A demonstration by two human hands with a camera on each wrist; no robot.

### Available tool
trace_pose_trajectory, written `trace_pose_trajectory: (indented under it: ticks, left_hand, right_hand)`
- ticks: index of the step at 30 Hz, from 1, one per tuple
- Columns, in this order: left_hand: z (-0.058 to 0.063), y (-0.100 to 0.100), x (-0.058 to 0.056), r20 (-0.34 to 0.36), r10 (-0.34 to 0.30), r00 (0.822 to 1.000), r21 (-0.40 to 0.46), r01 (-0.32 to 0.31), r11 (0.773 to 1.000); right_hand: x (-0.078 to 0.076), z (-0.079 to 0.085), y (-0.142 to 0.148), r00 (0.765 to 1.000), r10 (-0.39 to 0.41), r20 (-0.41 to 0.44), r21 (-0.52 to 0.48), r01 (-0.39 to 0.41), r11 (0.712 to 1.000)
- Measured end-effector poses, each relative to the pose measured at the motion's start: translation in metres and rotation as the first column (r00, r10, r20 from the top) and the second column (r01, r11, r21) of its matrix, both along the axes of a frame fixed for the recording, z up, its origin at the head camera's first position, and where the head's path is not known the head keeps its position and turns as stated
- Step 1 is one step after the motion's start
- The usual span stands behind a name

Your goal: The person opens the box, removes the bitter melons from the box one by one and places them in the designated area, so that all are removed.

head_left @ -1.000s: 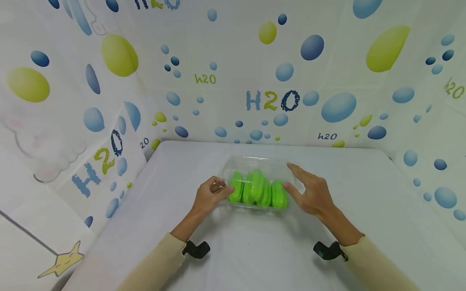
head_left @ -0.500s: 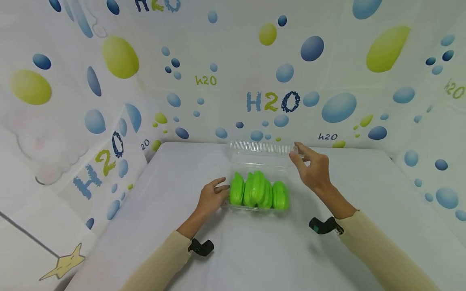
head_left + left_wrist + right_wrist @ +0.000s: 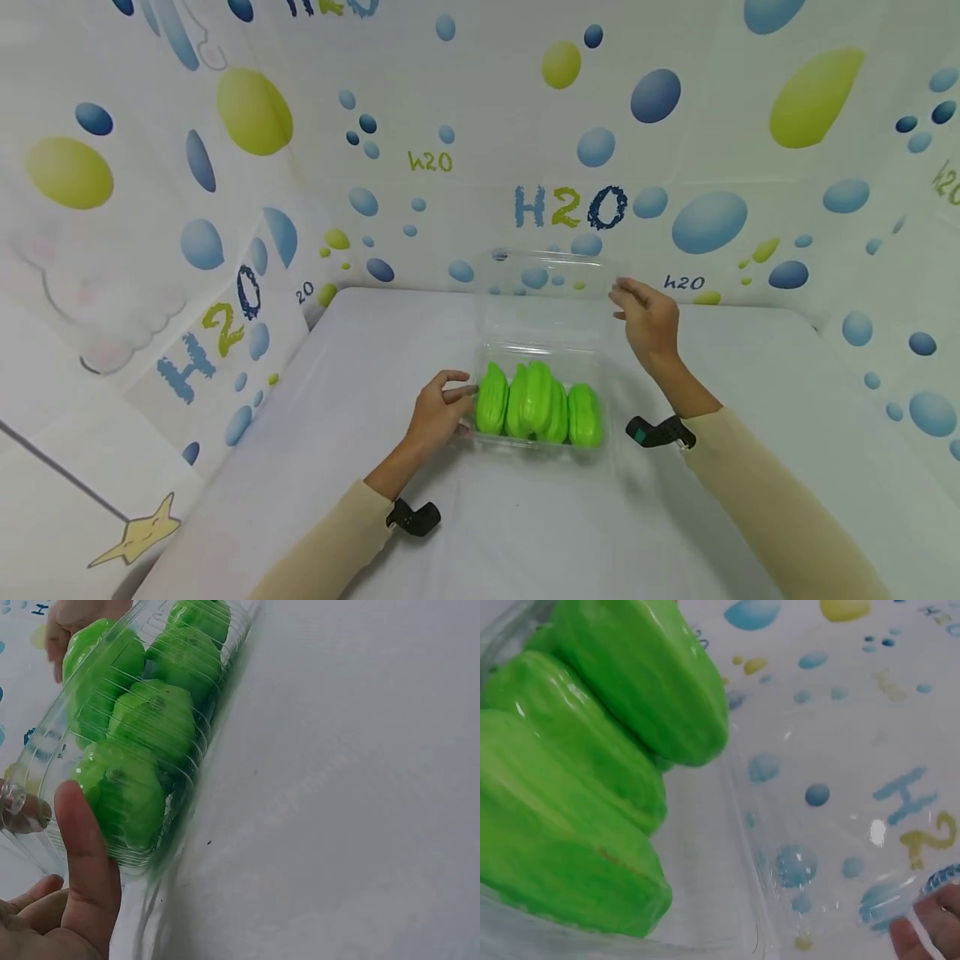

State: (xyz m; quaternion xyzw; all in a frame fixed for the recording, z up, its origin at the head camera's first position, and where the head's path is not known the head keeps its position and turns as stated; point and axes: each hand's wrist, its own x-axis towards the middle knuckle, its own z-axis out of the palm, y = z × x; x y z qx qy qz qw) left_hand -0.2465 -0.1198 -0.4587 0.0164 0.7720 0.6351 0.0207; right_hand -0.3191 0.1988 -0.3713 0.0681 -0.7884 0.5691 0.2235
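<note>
A clear plastic clamshell box (image 3: 517, 442) stands on the white table, its clear lid (image 3: 543, 317) raised upright at the back. Several glossy green ribbed, elongated vegetable-like pieces (image 3: 536, 400) lie side by side in it, one on top of the others. My left hand (image 3: 437, 410) holds the box's left end; in the left wrist view the thumb (image 3: 88, 862) lies along its corner and another finger shows through the plastic. My right hand (image 3: 651, 325) is at the lid's right edge, and in the right wrist view thumb and finger (image 3: 909, 941) pinch that edge.
White cloth covers the table (image 3: 510, 525). Behind it and along both sides hangs a white curtain (image 3: 480, 100) printed with blue and yellow-green drops and H2O lettering. A black wrist camera (image 3: 414, 518) sits on each forearm.
The lid has swung from lying over the green pieces up and back to upright, my right hand moving up and away with it. The left hand has stayed at the box's left end.
</note>
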Motion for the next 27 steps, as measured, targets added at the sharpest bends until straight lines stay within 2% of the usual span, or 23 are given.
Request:
trace_pose_trajectory:
  ticks: [2,5,7,13,16,22,27]
  left_hand:
    - [0.000,0.000,0.002,0.004,-0.007,1.000,0.014,0.007,1.000]
    - [0.001,-0.002,0.005,0.010,-0.022,1.000,0.029,0.022,0.999]
    - [0.001,-0.003,0.007,0.015,-0.036,0.999,0.045,0.035,0.998]
    - [-0.006,-0.006,0.012,0.017,-0.090,0.996,0.091,0.088,0.992]
    - [-0.007,-0.006,0.015,0.033,-0.117,0.993,0.104,0.113,0.988]
    - [-0.009,-0.008,0.016,0.048,-0.179,0.983,0.133,0.171,0.976]
    - [-0.006,-0.010,0.018,0.072,-0.219,0.973,0.171,0.204,0.964]
  right_hand:
    - [-0.003,-0.001,0.003,0.992,0.083,0.091,-0.053,-0.079,0.996]
    - [-0.007,-0.004,0.006,0.956,0.183,0.231,-0.128,-0.156,0.979]
    - [-0.009,-0.008,0.008,0.933,0.211,0.290,-0.137,-0.177,0.975]
    - [-0.014,-0.022,0.009,0.916,0.151,0.373,-0.031,-0.150,0.988]
    - [-0.015,-0.027,0.009,0.898,0.110,0.426,0.000,-0.121,0.993]
    - [-0.015,-0.039,0.011,0.866,0.062,0.497,0.002,-0.073,0.997]
    - [-0.015,-0.048,0.013,0.845,0.082,0.529,0.001,-0.097,0.995]
